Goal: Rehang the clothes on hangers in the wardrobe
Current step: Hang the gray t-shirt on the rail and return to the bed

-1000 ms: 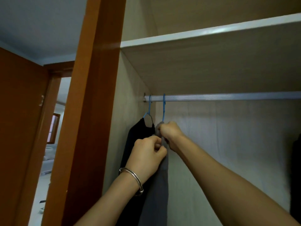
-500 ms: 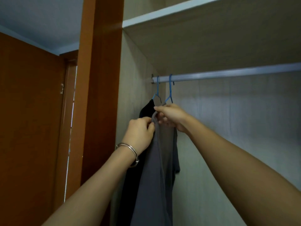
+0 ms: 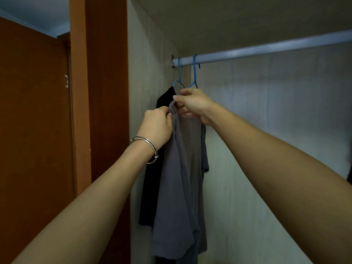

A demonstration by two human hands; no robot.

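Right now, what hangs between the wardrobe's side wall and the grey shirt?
A black garment on its own blue hanger hangs there, between the side wall and the grey shirt. The head view shows it.

Colour reference: garments, hangers and wardrobe surfaces.
The grey shirt (image 3: 179,187) is plain mid-grey with no print; the black garment (image 3: 152,187) is uniformly black. The end hanger (image 3: 179,73) and the second hanger (image 3: 194,73) are bright blue. The rail (image 3: 266,48) is pale silver with a lengthwise sheen. The back panel (image 3: 276,115) is off-white with faint vertical grain. The frame post (image 3: 106,92) and door (image 3: 34,130) are orange-brown. The bracelet (image 3: 151,144) is silver.
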